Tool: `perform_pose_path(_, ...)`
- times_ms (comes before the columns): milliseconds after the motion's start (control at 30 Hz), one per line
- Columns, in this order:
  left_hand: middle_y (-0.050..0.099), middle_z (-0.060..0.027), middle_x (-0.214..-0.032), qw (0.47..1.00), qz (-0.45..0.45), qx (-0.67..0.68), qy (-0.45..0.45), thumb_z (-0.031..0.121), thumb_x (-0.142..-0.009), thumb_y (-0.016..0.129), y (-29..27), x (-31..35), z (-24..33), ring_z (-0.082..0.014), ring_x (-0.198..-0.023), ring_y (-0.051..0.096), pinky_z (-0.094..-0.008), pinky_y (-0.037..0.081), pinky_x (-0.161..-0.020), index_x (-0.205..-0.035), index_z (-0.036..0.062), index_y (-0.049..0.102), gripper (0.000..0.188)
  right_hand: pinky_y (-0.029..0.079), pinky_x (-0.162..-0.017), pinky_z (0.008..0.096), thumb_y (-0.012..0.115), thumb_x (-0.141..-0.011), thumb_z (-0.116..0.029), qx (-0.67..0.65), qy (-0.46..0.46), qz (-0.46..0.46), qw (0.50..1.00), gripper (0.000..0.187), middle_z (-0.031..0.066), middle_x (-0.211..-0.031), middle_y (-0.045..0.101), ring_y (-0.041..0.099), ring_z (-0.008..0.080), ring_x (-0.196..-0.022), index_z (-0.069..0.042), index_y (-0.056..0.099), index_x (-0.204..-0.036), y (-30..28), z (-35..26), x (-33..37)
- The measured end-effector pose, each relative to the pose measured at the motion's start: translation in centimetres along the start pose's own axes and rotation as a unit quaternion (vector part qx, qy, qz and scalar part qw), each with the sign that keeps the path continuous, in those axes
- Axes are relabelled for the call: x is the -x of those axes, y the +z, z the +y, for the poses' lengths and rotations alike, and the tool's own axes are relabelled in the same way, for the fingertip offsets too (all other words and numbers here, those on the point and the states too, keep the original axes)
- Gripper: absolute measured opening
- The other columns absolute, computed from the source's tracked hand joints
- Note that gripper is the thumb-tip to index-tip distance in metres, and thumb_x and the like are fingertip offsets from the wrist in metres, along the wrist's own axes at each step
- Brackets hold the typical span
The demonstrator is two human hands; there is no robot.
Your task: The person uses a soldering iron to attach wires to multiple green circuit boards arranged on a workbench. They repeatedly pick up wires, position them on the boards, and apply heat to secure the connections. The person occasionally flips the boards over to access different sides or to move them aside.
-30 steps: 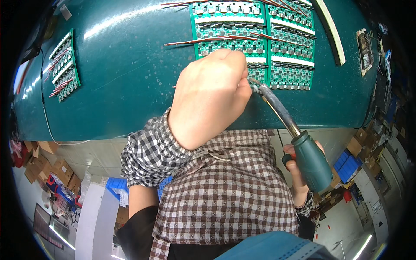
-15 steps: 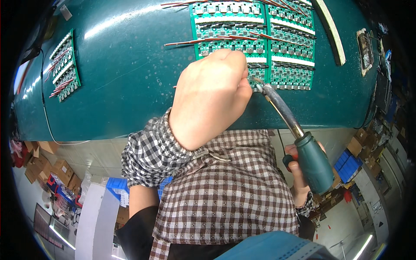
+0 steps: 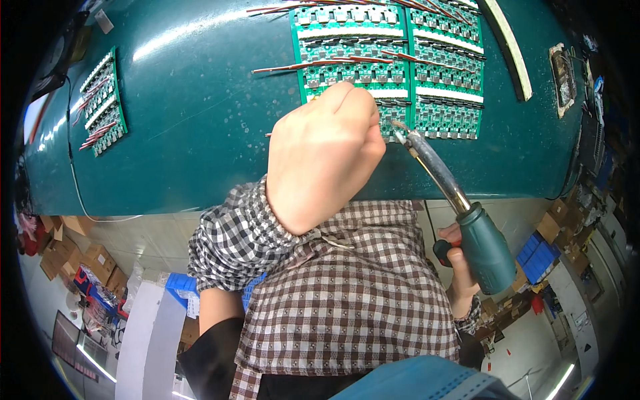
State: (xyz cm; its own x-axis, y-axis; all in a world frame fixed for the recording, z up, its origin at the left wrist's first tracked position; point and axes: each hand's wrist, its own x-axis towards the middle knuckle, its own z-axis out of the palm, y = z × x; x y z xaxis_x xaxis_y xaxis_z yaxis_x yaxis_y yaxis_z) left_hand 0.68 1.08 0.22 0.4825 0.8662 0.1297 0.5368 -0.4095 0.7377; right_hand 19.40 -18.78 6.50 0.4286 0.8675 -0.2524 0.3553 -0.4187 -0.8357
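Observation:
My left hand (image 3: 325,150) is closed in a fist over the lower left part of a panel of green circuit boards (image 3: 353,50). Its fingertips are hidden, and so is whatever they hold; a short reddish wire end (image 3: 269,135) shows left of the wrist side of the hand. My right hand (image 3: 461,270) grips a soldering gun (image 3: 490,247) by its dark green handle. Its metal barrel slants up and left, and the tip is at the panel's lower edge, just right of my left fingers. Red, black and white wires (image 3: 327,63) lie in bundles across the boards.
A second board panel (image 3: 448,117) adjoins on the right. One smaller panel with wires (image 3: 103,103) lies far left on the green mat (image 3: 193,133). A pale-edged dark strip (image 3: 508,50) and a worn rectangular tray (image 3: 563,80) sit at right. A cable (image 3: 72,167) hangs over the left edge.
My left hand has shifted slightly down and toward me, still closed. The soldering gun has barely moved, its tip staying by the same board edge.

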Motion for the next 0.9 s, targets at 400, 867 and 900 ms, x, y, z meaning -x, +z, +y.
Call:
perform_pose_path(400, 0.058, -0.0032, -0.074, 1.000, 0.022, 0.006, -0.007, -0.001, -0.072, 0.070, 0.61, 0.34, -0.02, -0.0171, -0.061, 0.058, -0.0300, 0.048, -0.056, -0.079, 0.0068, 0.059, 0.016, 0.052, -0.071, 0.0315, 0.088, -0.074, -0.031, -0.006, -0.016, 0.000, 1.000, 0.042, 0.0068, -0.085, 0.069, 0.067, 0.0196, -0.079, 0.000, 0.071, -0.097, 0.34, -0.16, -0.27)
perform_pose_path(867, 0.058, -0.0047, -0.070, 1.000, -0.007, -0.021, 0.006, -0.001, -0.071, 0.069, -0.18, -0.50, 0.21, -0.0211, -0.057, 0.058, -0.0325, 0.049, -0.053, -0.077, 0.0063, 0.059, 0.014, 0.051, -0.071, 0.0312, 0.088, -0.075, -0.032, -0.014, -0.004, 0.009, 1.000, 0.041, 0.0066, -0.084, 0.070, 0.066, 0.0196, -0.078, -0.001, 0.072, -0.096, 0.47, -0.26, -0.18)
perform_pose_path(900, 0.058, -0.0047, -0.070, 1.000, -0.014, -0.025, 0.009, -0.001, -0.071, 0.069, -0.34, -0.60, 0.14, -0.0211, -0.057, 0.058, -0.0326, 0.049, -0.053, -0.077, 0.0063, 0.059, 0.014, 0.051, -0.071, 0.0312, 0.088, -0.075, -0.032, -0.009, -0.007, 0.008, 1.000, 0.041, 0.0067, -0.085, 0.070, 0.066, 0.0195, -0.078, -0.001, 0.072, -0.096, 0.39, -0.18, -0.19)
